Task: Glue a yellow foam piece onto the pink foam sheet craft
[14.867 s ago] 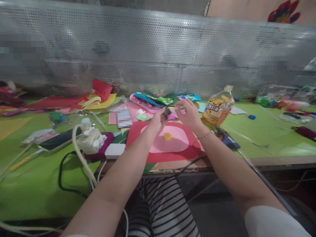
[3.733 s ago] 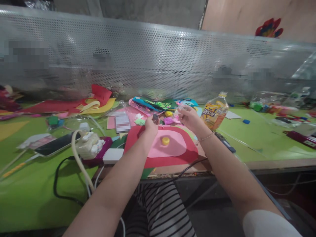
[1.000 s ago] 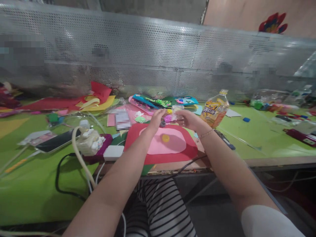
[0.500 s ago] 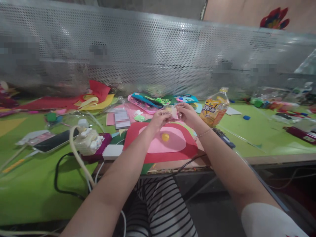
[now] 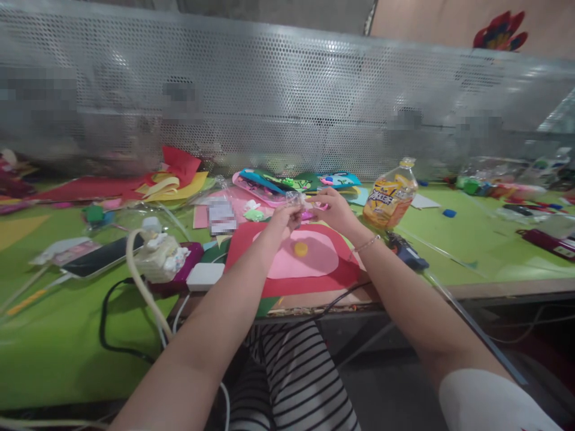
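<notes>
Watching remotely, I see L hand [image 5: 286, 219] pinching a clear wrapper [image 5: 293, 197], approx 12 o'clock of the yellow piece [image 5: 300, 249]; R hand [image 5: 336, 211], at L's 3 o'clock, half-curled, hold unclear. I'd pinch lightly w/ L, steadying the edge w/ R.

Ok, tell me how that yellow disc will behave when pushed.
The yellow disc probably slides rather than tips, sitting low on the pink paper. It's small, so likely light. Its round edge might roll if upended.
</notes>
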### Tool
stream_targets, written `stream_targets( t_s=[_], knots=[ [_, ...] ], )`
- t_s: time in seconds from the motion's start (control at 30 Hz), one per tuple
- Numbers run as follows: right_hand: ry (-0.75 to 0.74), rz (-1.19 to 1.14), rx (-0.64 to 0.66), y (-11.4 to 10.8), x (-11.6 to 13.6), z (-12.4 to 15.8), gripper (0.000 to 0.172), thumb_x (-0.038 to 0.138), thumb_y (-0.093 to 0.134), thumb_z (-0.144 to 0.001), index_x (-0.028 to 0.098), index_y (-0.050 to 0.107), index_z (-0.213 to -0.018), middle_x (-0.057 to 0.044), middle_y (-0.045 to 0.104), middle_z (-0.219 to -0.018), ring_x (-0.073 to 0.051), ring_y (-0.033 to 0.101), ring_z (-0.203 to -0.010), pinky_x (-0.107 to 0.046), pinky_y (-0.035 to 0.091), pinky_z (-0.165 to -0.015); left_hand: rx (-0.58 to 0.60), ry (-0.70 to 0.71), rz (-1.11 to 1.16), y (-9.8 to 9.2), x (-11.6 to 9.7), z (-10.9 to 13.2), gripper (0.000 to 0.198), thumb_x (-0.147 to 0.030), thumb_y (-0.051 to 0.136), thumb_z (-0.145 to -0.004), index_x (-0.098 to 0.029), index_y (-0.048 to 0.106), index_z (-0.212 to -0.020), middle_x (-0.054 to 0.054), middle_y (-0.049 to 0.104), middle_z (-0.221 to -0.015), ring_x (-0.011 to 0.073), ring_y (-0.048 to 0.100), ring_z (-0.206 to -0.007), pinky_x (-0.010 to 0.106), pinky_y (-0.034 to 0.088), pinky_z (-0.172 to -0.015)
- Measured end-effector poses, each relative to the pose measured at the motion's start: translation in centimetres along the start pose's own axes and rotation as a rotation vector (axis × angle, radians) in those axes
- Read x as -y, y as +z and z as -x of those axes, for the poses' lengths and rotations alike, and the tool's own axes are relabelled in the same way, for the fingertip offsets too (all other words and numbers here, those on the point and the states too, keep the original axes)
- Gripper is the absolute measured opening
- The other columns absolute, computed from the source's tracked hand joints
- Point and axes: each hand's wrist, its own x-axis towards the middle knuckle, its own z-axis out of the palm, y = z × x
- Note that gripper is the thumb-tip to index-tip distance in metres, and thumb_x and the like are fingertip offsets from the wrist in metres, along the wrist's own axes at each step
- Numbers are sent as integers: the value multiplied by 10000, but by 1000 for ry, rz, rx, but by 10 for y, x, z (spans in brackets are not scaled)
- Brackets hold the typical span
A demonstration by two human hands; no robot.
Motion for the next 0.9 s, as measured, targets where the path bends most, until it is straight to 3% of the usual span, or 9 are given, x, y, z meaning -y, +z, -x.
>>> stream_targets(
  t_s=[0.33, 0.73, 0.9],
  knots=[
    [-20, 36, -37, -1, 7, 1, 127, 278, 616, -763, 213, 707, -823, -39, 526, -765, -138, 503, -690, -292, 447, -622, -1, -34, -19, 2, -1, 2, 91, -24, 585, -658, -101, 557, -619, -10, 526, -483, 26, 447, -413, 134, 357, -437],
    [105, -77, -104, 0, 9, -1, 71, 233, 628, -708, 194, 687, -707, -23, 541, -703, -114, 452, -596, -277, 412, -563, -31, -4, -48, 0, 2, -3, 104, -18, 557, -659, -100, 556, -594, 1, 544, -483, 28, 442, -407, 138, 345, -423],
    [180, -82, -198, -10, 7, -6, 84, 263, 623, -711, 196, 666, -684, -17, 535, -670, -129, 462, -624, -283, 416, -579, -104, -48, 10, -5, -1, -7, 105, -16, 550, -660, -105, 568, -606, -5, 538, -469, 30, 443, -426, 143, 378, -451]
  ],
)
